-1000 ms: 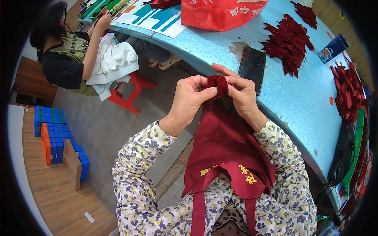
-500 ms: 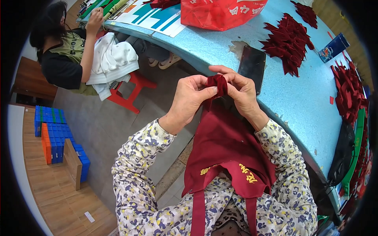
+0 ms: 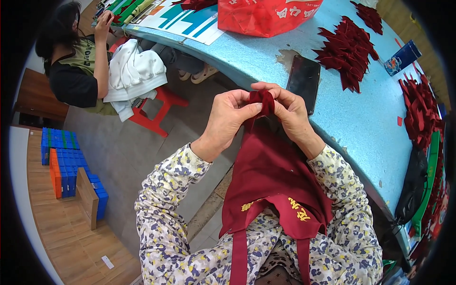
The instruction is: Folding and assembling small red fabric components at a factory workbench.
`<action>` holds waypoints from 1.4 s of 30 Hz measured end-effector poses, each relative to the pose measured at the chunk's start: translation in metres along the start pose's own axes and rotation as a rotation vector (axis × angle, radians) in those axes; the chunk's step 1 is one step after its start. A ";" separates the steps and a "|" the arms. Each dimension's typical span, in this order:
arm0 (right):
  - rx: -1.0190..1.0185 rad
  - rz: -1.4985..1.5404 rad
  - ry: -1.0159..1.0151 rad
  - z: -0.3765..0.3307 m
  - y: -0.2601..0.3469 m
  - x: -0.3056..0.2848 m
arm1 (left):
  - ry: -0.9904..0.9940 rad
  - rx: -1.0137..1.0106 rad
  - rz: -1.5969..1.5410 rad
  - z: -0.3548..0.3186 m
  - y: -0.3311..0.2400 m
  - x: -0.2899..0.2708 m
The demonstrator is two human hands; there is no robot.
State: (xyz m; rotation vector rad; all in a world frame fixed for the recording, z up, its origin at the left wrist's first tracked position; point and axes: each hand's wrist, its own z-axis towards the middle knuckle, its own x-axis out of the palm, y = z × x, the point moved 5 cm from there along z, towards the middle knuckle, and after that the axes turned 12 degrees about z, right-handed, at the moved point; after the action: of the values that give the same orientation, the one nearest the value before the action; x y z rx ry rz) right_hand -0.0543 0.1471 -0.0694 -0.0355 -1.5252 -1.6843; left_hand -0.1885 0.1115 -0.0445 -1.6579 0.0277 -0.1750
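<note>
Shaping of a ribbon (image 3: 262,100), apparently mid-fold. The left hand (image 3: 225,118) and right hand (image 3: 295,114), fingers closed in pinches, grip opposite sides of the looped, soft, dark red ribbon, left of the phone (image 3: 304,81). The next move seemingly calls for a firm pinch, folds aligned. Right of the phone, pointed velvety pieces (image 3: 346,53) heap on the desk (image 3: 368,135).

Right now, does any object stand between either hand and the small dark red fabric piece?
Nothing visible does: the left hand and the right hand both pinch the fabric piece directly. The black phone lies on the blue table, not between them.
</note>
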 end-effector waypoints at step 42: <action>-0.067 -0.088 -0.092 -0.006 0.002 -0.003 | -0.018 -0.114 -0.279 0.002 0.023 -0.009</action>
State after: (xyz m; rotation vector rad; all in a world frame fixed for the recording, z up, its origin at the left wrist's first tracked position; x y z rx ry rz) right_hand -0.0485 0.1437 -0.0712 -0.0836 -1.5580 -1.8254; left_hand -0.1955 0.1119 -0.0683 -1.7724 -0.2112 -0.3756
